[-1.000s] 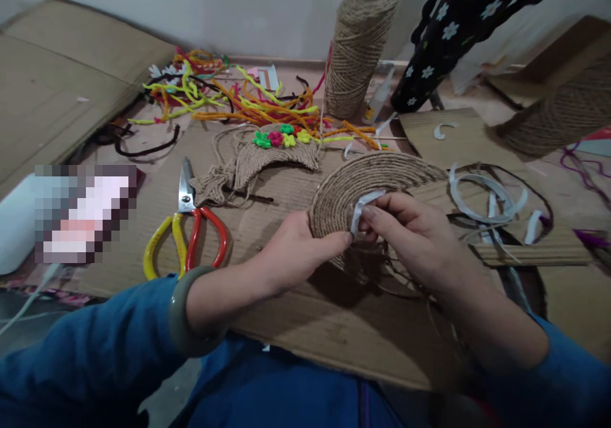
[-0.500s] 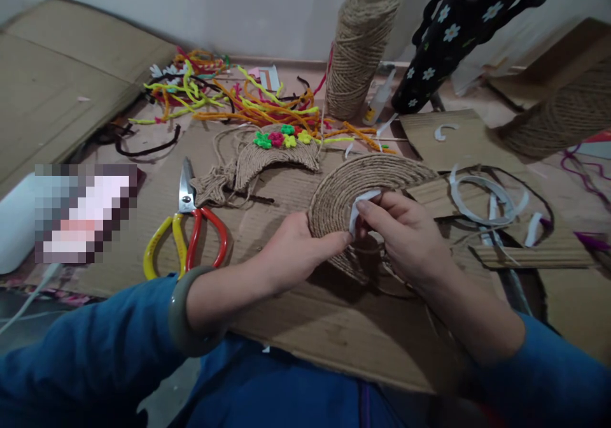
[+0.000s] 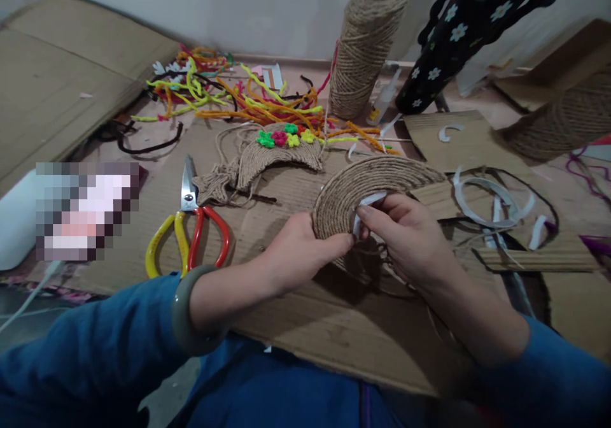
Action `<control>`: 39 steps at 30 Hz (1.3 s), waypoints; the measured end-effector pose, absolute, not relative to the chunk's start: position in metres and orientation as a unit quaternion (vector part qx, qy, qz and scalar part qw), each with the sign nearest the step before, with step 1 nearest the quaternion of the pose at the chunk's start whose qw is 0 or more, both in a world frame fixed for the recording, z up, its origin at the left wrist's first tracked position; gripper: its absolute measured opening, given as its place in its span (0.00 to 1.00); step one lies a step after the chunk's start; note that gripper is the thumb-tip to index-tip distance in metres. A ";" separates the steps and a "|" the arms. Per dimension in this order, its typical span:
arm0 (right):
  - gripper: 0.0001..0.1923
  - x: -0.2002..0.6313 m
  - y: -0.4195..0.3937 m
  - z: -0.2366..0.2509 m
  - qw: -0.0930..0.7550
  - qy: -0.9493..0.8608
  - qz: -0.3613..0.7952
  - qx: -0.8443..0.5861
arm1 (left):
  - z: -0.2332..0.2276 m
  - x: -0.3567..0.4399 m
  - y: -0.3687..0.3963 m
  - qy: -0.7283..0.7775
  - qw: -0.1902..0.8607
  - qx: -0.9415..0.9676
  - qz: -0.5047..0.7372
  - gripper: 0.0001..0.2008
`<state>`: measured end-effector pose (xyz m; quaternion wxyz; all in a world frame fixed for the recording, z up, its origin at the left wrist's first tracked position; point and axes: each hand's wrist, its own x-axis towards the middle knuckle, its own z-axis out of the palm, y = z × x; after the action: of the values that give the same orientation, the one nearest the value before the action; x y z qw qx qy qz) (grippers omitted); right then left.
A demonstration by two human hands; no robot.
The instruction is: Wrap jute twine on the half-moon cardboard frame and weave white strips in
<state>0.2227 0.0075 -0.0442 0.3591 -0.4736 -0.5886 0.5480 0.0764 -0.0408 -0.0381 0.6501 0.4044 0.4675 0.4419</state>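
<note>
A large twine-covered crescent (image 3: 372, 176) was held by both hands over a corrugated cardboard sheet (image 3: 286, 329), slightly raised as far as could be judged. Its left rim was gripped by the left hand (image 3: 303, 243), with the thumb laid across the face and the fingers hidden behind; by this grip the piece was probably steadied against the work of the other hand. A narrow white strip (image 3: 373, 199) was pinched between the thumb and fingers of the right hand (image 3: 410, 234) at the inner curve of the crescent, a fine hold presumably suited to so thin a material. Whether the strip was stuck to the twine could not be told. The left thumb tip was set close by the strip's lower end, perhaps so that this end could be controlled. Scissors (image 3: 188, 200) with red and yellow handles were laid near the left hand, probably for easy reach. Beyond them, a twine star (image 3: 212, 184) was placed just beside a smaller twine crescent (image 3: 277, 160), along whose upper edge colored flowers (image 3: 279, 138) were arranged. Bright pipe cleaners (image 3: 272, 112) were heaped toward the wall (image 3: 267, 7), seemingly out of the hands' way.
</note>
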 end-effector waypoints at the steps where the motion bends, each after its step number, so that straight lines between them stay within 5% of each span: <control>1: 0.10 0.222 0.008 -0.043 0.356 -0.593 0.545 -0.473 | -0.038 0.076 -0.041 0.471 0.649 0.405 0.440 0.08; 6: 0.07 0.225 0.009 -0.043 0.333 -0.634 0.529 -0.456 | -0.038 0.075 -0.040 0.490 0.630 0.400 0.451 0.07; 12: 0.06 0.232 0.004 -0.036 0.307 -0.776 0.309 -0.456 | -0.036 0.074 -0.039 0.547 0.563 0.430 0.446 0.04; 19: 0.10 0.229 0.000 -0.033 0.252 -0.855 0.180 -0.417 | -0.041 0.077 -0.040 0.534 0.532 0.493 0.435 0.07; 39: 0.12 0.231 0.001 -0.035 0.228 -0.874 0.134 -0.407 | -0.042 0.076 -0.040 0.550 0.515 0.512 0.413 0.05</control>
<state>0.2306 0.0007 -0.0355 0.2283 -0.4069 -0.8742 0.1342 0.0757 -0.0399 -0.0419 0.5149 0.5121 0.5498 0.4127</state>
